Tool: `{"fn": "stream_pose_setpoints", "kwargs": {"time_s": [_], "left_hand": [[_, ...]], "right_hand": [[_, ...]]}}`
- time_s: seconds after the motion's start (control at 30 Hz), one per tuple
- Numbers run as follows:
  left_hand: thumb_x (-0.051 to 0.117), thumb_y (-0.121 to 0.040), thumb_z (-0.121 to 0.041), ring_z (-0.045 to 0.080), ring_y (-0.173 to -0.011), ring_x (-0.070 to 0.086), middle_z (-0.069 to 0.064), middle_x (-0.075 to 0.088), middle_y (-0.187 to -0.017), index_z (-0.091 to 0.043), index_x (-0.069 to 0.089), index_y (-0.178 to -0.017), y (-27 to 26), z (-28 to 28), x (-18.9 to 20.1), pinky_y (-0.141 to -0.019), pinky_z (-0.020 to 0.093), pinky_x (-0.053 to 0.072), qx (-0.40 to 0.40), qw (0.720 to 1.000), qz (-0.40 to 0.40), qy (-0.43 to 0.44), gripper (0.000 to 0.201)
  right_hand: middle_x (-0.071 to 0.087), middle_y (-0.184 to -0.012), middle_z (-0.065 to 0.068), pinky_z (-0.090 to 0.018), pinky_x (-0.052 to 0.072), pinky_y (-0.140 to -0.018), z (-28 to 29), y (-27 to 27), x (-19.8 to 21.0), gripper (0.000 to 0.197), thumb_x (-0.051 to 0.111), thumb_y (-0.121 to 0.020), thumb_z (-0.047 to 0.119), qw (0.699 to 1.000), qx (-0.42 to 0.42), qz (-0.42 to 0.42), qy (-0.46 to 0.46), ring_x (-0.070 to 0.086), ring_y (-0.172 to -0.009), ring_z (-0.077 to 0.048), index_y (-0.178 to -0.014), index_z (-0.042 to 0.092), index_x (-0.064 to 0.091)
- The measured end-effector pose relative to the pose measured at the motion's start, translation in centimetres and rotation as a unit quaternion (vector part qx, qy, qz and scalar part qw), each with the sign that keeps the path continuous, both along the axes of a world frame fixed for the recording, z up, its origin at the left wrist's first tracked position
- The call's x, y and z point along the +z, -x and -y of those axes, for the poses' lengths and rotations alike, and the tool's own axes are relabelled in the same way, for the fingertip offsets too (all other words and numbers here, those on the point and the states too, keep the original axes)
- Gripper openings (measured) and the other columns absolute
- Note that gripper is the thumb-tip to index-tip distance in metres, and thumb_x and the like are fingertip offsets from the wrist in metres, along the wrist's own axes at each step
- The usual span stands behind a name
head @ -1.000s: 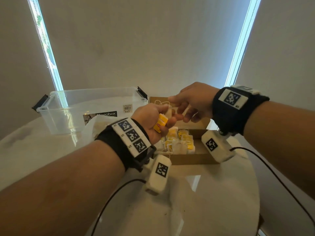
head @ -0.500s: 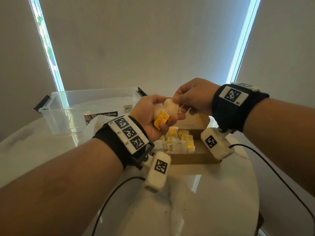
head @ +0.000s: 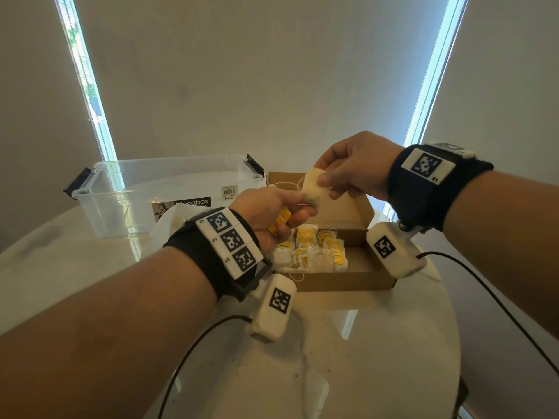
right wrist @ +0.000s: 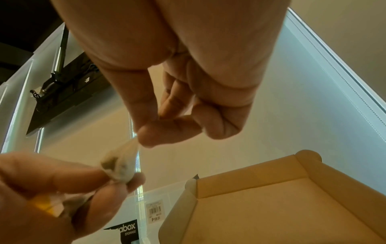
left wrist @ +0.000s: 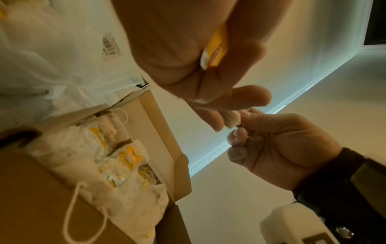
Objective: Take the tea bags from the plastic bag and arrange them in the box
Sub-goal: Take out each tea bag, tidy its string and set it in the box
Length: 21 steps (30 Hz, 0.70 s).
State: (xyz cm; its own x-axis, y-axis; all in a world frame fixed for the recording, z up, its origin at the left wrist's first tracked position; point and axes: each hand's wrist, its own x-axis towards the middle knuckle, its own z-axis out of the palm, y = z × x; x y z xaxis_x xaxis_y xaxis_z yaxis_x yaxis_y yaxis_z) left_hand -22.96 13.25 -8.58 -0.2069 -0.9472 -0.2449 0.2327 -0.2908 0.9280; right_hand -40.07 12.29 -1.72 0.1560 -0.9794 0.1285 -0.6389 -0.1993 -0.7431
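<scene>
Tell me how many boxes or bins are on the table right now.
2. The clear plastic bin stands at the far left of the table; the open cardboard box, holding tea bags, sits just right of it. The arms could hide others.

A round, pale, glossy table (head: 378, 373) carries everything. Directly below the spot where the 2 hands pinch 1 tea bag sits an open cardboard box (head: 348, 279) (its lid flap stands up behind the grip), resting flat on the tabletop. To the left of the grip and farther back stands a clear plastic storage bin (head: 136, 201) with black latches, and a crumpled plastic bag (head: 178, 216) lies just in front of it.
</scene>
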Motion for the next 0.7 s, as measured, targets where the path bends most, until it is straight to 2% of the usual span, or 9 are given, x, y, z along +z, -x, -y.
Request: {"fn": "stream_pose_setpoints", "kwargs": {"time_s": [0.17, 0.23, 0.3, 0.43, 0.53, 0.6, 0.7], "left_hand": [[0.046, -0.103, -0.02, 0.005, -0.041, 0.047, 0.003, 0.061, -0.07, -0.009, 0.056, -0.111, -0.5, 0.4, 0.1, -0.032, 0.015, 0.031, 0.043, 0.998, -0.032, -0.024, 0.016], [0.048, -0.101, -0.031, 0.006, -0.039, 0.041, 0.0, 0.053, -0.065, -0.009, 0.055, -0.103, -0.9, 0.3, 0.2, -0.03, 0.017, 0.03, 0.028, 0.997, -0.06, -0.033, 0.024], [0.048, -0.097, -0.043, 0.008, -0.039, 0.038, 0.0, 0.049, -0.062, -0.01, 0.054, -0.096, -1.3, 0.1, 0.3, -0.031, 0.018, 0.028, 0.01, 0.996, -0.083, -0.044, 0.034], [0.05, -0.093, -0.053, 0.009, -0.038, 0.036, 0.0, 0.048, -0.06, -0.01, 0.054, -0.099, -1.2, -0.4, 0.4, -0.032, 0.017, 0.027, -0.012, 0.995, -0.079, -0.066, 0.044], [0.052, -0.089, -0.052, 0.01, -0.042, 0.041, 0.003, 0.054, -0.066, -0.008, 0.056, -0.104, -0.9, -0.7, 0.5, -0.035, 0.015, 0.029, -0.054, 0.993, -0.07, -0.078, 0.046], [0.052, -0.088, -0.053, 0.011, -0.044, 0.043, 0.008, 0.062, -0.076, -0.007, 0.057, -0.109, -0.7, -0.9, 0.6, -0.035, 0.015, 0.03, -0.079, 0.992, -0.058, -0.08, 0.051], [0.053, -0.09, -0.056, 0.009, -0.042, 0.04, 0.012, 0.066, -0.096, -0.009, 0.057, -0.112, -0.3, -1.1, 0.6, -0.033, 0.016, 0.03, -0.101, 0.991, -0.06, -0.064, 0.052]], "right_hand": [[0.077, -0.079, -0.002, -0.023, 0.058, -0.065, -0.2, 0.8, 0.7, 0.012, 0.076, -0.085, 0.009, 1.0, -0.005, -0.01, 0.022, 0.072, -0.064, -0.008, -0.093, 0.018, 0.074], [0.077, -0.079, -0.003, -0.02, 0.059, -0.059, -0.2, 1.0, 0.8, 0.013, 0.078, -0.082, 0.003, 1.0, -0.007, -0.015, 0.017, 0.073, -0.067, -0.01, -0.089, 0.013, 0.076], [0.077, -0.079, -0.004, -0.019, 0.057, -0.059, -0.1, 1.2, 0.8, 0.011, 0.079, -0.078, -0.001, 1.0, -0.007, -0.011, 0.02, 0.074, -0.073, -0.015, -0.085, 0.008, 0.078], [0.077, -0.09, -0.006, -0.018, 0.056, -0.058, -0.2, 0.9, 1.0, 0.009, 0.071, -0.08, -0.007, 1.0, 0.004, 0.007, 0.023, 0.073, -0.082, -0.018, -0.085, -0.002, 0.077], [0.077, -0.091, -0.009, -0.02, 0.058, -0.06, -0.2, 0.3, 0.9, 0.011, 0.074, -0.079, 0.0, 1.0, 0.007, 0.014, 0.024, 0.074, -0.082, -0.021, -0.089, -0.003, 0.077], [0.077, -0.091, -0.011, -0.019, 0.058, -0.06, -0.3, -0.1, 0.9, 0.011, 0.079, -0.077, 0.003, 0.999, 0.016, -0.005, 0.034, 0.074, -0.081, -0.02, -0.086, -0.001, 0.077], [0.077, -0.082, -0.006, -0.014, 0.053, -0.054, -0.7, -0.7, 1.0, 0.007, 0.083, -0.074, 0.005, 0.998, 0.033, -0.048, 0.038, 0.073, -0.069, -0.012, -0.077, 0.006, 0.077]]}}
